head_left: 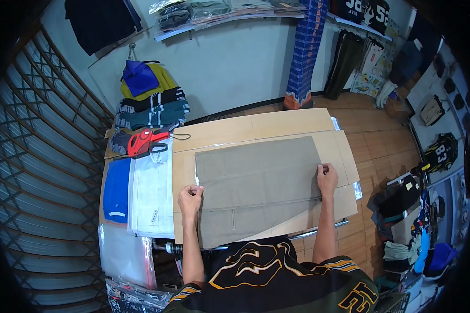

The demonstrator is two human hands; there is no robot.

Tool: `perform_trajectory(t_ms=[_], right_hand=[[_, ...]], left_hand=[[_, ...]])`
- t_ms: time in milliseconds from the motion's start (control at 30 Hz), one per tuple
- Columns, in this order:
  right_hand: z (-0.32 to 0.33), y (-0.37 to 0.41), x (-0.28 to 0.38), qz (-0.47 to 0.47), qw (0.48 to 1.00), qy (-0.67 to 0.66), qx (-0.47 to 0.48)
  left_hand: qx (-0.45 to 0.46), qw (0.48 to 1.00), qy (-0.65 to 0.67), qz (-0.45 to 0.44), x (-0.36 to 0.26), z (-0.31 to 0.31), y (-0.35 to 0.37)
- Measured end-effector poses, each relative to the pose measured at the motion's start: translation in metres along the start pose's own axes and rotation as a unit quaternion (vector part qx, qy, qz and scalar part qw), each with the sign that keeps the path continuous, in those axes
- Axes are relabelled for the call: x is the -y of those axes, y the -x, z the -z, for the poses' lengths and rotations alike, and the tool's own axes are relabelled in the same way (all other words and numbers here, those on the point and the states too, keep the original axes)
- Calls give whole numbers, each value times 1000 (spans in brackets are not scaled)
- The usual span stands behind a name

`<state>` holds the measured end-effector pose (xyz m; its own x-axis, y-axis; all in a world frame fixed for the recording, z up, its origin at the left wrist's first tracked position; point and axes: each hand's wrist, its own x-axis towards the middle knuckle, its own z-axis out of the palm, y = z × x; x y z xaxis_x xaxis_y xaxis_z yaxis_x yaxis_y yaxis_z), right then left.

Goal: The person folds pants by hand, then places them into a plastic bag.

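Your left grip [190,201] and right grip [327,181] seem to pinch opposite edges of the brown garment [261,177], flat between them on cardboard [219,130]. Likely straightening step; next move calls for even tension.

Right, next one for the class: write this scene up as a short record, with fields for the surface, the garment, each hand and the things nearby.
Surface: cardboard
Garment: taupe garment, probably folded trousers, lying flat with a pocket-like slit on the near side
Left hand: fingertips pinched at the garment's left edge
Right hand: fingertips pinched at the garment's right edge
Left of the cardboard: white packet, then blue folded garment
Above the packet: red handheld tool, exact type unclear
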<state>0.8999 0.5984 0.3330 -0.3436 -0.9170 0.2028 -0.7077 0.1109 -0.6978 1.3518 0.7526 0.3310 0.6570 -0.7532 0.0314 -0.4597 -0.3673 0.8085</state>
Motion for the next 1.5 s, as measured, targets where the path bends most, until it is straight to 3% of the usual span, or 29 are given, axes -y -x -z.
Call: perform_trajectory(t_ms=[167,233,367,600,667,733,767,833,867,900,967,1000,1067,1133,1200,1333,1400,1500], right_hand=[[21,2,-27,1,997,69,-40],[37,6,-33,-47,973,181,-134],[53,1,-58,-157,932,270,-181],[70,-13,-82,-153,974,42,-163],[72,-21,-91,-142,975,-27,-170],[73,-26,-98,-100,919,-278,-259],[79,-24,-87,-99,920,-278,-257],[108,-6,-28,-151,791,-540,-243],[116,2,-17,-144,744,-627,-178],[117,11,-10,-144,744,-627,-178],[114,26,-3,-111,640,-760,32],[92,19,-47,-68,572,-801,162],[56,52,14,-95,784,-613,-35],[70,78,91,-243,699,-669,74],[4,82,21,-237,699,-662,132],[-11,116,71,-199,728,-638,151],[-15,124,88,-11,760,-557,335],[-19,138,120,177,857,-353,330]], left_hand=[[10,999,32,28,-1,2,3],[6,999,38,25,1,1,4],[-18,999,41,-15,8,-3,3],[-27,998,50,-26,11,-6,4],[-11,999,43,6,3,-2,6],[-19,999,46,4,-1,-1,8],[-22,999,48,1,-2,-1,10],[-22,998,58,5,3,-2,9],[-20,997,68,9,5,-2,9],[-20,997,68,9,6,-1,10],[-4,993,115,18,5,2,12],[-5,993,115,18,8,2,13],[8,980,198,24,16,2,14],[13,977,213,24,17,5,16],[13,973,227,26,16,8,18],[25,969,244,33,23,10,16],[25,966,253,39,23,12,15],[31,965,255,48,15,19,17]])
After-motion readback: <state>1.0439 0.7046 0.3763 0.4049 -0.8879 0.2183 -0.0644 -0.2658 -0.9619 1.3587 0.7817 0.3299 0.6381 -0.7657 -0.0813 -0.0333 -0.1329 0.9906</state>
